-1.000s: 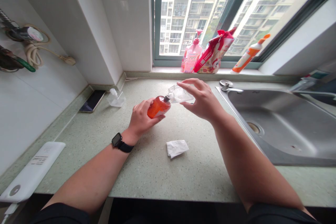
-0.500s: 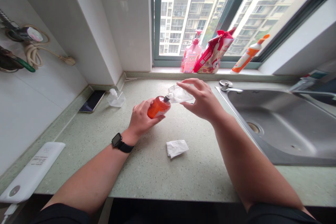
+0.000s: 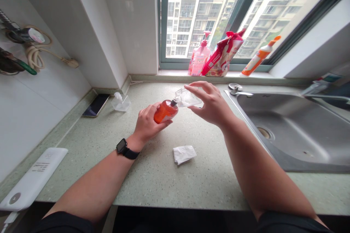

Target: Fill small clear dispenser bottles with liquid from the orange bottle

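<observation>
My left hand (image 3: 149,122) is wrapped round an orange bottle (image 3: 165,111), which is tilted to the right. Its dark neck meets the mouth of a clear plastic bottle (image 3: 187,97), tilted the other way. Thumb and fingers of my right hand (image 3: 210,102) grip the clear bottle from its right side; part of it is hidden behind them. Below the bottles, a folded white tissue (image 3: 184,154) lies on the speckled counter (image 3: 161,174).
A phone (image 3: 95,105) and a small clear container with a white top (image 3: 120,102) lie at the back left. A white power bank (image 3: 34,178) is front left. The steel sink (image 3: 300,131) is right. A pink pump bottle (image 3: 199,58), red bag (image 3: 224,54) and orange-white bottle (image 3: 259,58) stand on the sill.
</observation>
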Demonstrator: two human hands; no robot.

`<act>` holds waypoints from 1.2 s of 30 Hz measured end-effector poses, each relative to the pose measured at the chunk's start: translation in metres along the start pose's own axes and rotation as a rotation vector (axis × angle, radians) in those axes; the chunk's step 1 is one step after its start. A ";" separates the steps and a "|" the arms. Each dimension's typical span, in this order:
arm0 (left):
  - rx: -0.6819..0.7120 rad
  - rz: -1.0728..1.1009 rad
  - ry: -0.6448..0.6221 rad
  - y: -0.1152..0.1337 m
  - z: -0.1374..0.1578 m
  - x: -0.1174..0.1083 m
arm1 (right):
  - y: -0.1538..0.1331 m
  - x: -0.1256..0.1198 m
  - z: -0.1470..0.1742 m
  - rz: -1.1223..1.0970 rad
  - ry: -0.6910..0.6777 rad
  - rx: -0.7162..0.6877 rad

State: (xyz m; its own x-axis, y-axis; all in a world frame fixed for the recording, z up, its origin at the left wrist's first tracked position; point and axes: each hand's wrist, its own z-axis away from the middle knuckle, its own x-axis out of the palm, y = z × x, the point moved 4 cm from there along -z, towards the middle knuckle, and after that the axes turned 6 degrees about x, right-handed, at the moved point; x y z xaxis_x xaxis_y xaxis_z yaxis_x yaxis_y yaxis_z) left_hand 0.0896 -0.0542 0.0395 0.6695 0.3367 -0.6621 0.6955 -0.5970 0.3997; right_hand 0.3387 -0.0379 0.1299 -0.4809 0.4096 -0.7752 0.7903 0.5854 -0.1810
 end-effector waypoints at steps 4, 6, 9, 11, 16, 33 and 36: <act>0.000 0.003 -0.008 0.001 0.000 0.000 | 0.000 0.000 0.000 0.007 0.001 -0.001; -0.001 -0.002 -0.008 0.001 0.000 0.000 | 0.000 0.000 0.000 0.011 0.003 -0.003; 0.005 -0.006 -0.002 0.000 0.001 0.001 | 0.000 0.000 0.001 0.019 0.013 -0.015; 0.012 -0.002 0.002 0.000 0.001 0.002 | -0.001 0.000 0.001 0.020 0.020 -0.024; 0.011 0.009 0.004 0.000 0.001 0.002 | -0.001 -0.001 0.000 0.028 0.014 -0.018; 0.010 0.061 -0.001 0.003 0.000 0.001 | -0.006 -0.003 0.000 0.034 0.022 -0.036; 0.008 0.060 0.000 0.003 0.000 0.001 | -0.006 -0.003 0.000 0.037 0.016 -0.033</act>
State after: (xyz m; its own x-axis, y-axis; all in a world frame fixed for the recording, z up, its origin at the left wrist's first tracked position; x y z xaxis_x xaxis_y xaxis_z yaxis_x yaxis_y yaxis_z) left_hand 0.0925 -0.0559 0.0407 0.7097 0.3005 -0.6372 0.6522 -0.6221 0.4331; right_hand 0.3355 -0.0429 0.1329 -0.4579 0.4419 -0.7714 0.7946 0.5926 -0.1321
